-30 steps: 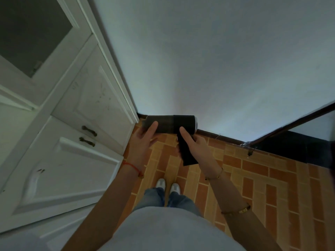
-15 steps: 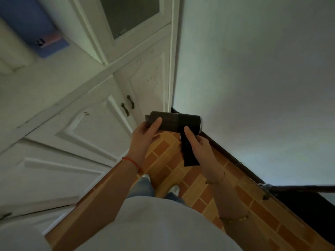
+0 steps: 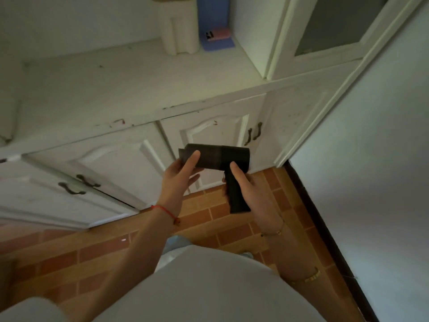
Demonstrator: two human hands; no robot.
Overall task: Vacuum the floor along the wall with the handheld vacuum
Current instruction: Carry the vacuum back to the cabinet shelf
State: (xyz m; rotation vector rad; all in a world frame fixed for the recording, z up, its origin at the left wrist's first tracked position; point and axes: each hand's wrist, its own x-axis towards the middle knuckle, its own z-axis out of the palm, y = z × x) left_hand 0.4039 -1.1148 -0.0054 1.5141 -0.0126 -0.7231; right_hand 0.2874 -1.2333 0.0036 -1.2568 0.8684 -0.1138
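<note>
Looking down past my grey top, I see the brick-patterned floor (image 3: 209, 231) run as a narrowing strip between the white cabinet (image 3: 130, 159) on the left and the white wall (image 3: 371, 182) on the right, edged by a dark skirting board (image 3: 311, 205). My feet are mostly hidden under my body.

My right hand (image 3: 253, 189) is curled round the grip of the black handheld vacuum (image 3: 220, 156), thumb up against the barrel. My left hand (image 3: 181, 175) pinches the barrel's notched left end, thumb on top, fingers underneath. The vacuum hangs in the air in front of the cabinet doors, barrel lying left to right, well above the floor.

Farther off, the cabinet's scuffed countertop (image 3: 104, 89) carries a cream ribbed object (image 3: 178, 29) and a blue box (image 3: 216, 26), both cut off by the top edge. A glazed door (image 3: 336, 26) stands at the far right; what is behind it is too dim to make out.
</note>
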